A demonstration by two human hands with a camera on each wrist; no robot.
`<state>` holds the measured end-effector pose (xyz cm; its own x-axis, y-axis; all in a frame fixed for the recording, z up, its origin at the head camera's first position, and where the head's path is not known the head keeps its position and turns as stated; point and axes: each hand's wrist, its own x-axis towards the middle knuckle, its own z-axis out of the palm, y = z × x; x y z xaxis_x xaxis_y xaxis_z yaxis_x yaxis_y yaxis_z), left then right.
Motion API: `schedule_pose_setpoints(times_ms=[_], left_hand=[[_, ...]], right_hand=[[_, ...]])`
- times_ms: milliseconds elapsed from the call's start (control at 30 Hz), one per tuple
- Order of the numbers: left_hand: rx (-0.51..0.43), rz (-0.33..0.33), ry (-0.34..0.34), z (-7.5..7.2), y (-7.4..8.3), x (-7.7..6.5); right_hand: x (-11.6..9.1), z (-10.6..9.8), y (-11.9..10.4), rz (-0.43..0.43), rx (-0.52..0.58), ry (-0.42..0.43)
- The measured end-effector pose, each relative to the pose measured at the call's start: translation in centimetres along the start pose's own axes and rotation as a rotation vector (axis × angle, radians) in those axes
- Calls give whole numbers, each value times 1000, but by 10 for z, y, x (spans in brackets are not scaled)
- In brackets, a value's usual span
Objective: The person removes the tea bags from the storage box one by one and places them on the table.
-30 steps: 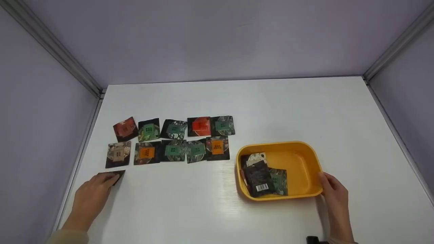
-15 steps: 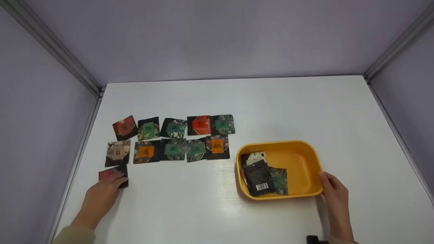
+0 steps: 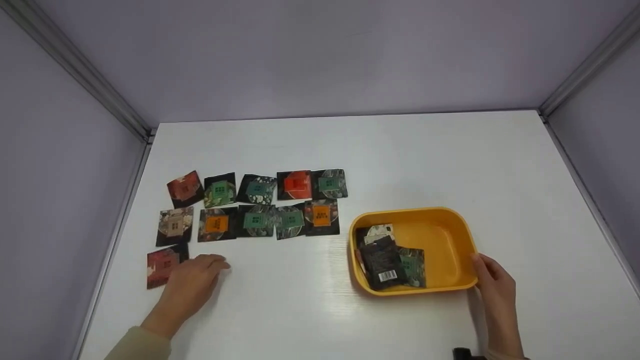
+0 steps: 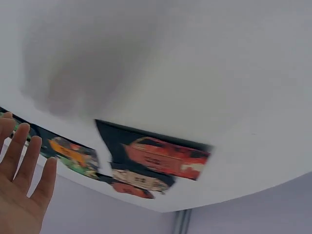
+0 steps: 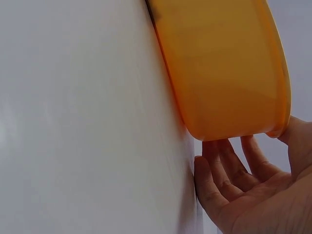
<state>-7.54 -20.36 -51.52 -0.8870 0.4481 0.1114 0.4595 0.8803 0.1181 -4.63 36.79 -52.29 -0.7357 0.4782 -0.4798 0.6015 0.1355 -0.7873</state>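
Note:
My left hand (image 3: 192,282) holds nothing; its fingers are relaxed, just right of a black-and-red sachet (image 3: 162,266) lying face up on the table. In the left wrist view the fingers (image 4: 46,183) show spread apart, with the red sachet (image 4: 168,158) off to their right. At the right, my right hand (image 3: 495,287) grips the near right corner of a yellow plastic bin (image 3: 445,250), thumb at the rim and fingers against the outer wall (image 5: 229,97). Inside the bin lie several sachets, among them a black one (image 3: 384,265) with its barcode side up and a green-labelled one (image 3: 413,267).
Two rows of sachets lie face up at the left: the far row includes a red-labelled one (image 3: 295,185), the near row an orange-labelled one (image 3: 321,216). The table (image 3: 280,305) is white. Grey panels (image 3: 320,60) rise behind it and at both sides.
The left hand has laid the red sachet flat below the beige-labelled one, let go of it and moved right. The right hand and bin have stayed in place.

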Motion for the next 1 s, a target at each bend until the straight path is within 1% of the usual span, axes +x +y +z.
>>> schedule_pose_setpoints(times_ms=[67, 167, 233, 300, 400, 467, 667, 733, 833, 867, 933, 1000], left_hand=[[-17, 59, 8, 1, 16, 12], [-46, 156, 1, 1, 41, 28], [-47, 216, -18, -1, 59, 37], [-39, 275, -55, -4, 77, 45], [-13, 367, -118, -12, 104, 55], [8, 437, -141, -18, 119, 62], [86, 659, -134, -33, 159, 87], [118, 737, -154, -39, 172, 95], [177, 853, -159, -47, 191, 106], [191, 884, -162, -48, 197, 111], [223, 941, -143, -50, 207, 120], [242, 975, -137, -50, 216, 131]], right_hand=[[1, -1, 0, 15, -4, -3], [1, -2, 0, 34, -12, -6], [1, -2, 0, 33, -12, -11], [2, -1, 1, 28, -13, -13], [2, -2, 1, 14, -12, -21], [2, -2, 1, 4, -10, -19], [0, -1, 1, -39, 23, 2], [0, 0, 1, -39, 20, 1], [0, -1, 2, -33, 10, -10], [0, -1, 2, -31, 10, -13], [0, -1, 2, -24, 11, -14], [0, -1, 1, -17, 13, -16]])
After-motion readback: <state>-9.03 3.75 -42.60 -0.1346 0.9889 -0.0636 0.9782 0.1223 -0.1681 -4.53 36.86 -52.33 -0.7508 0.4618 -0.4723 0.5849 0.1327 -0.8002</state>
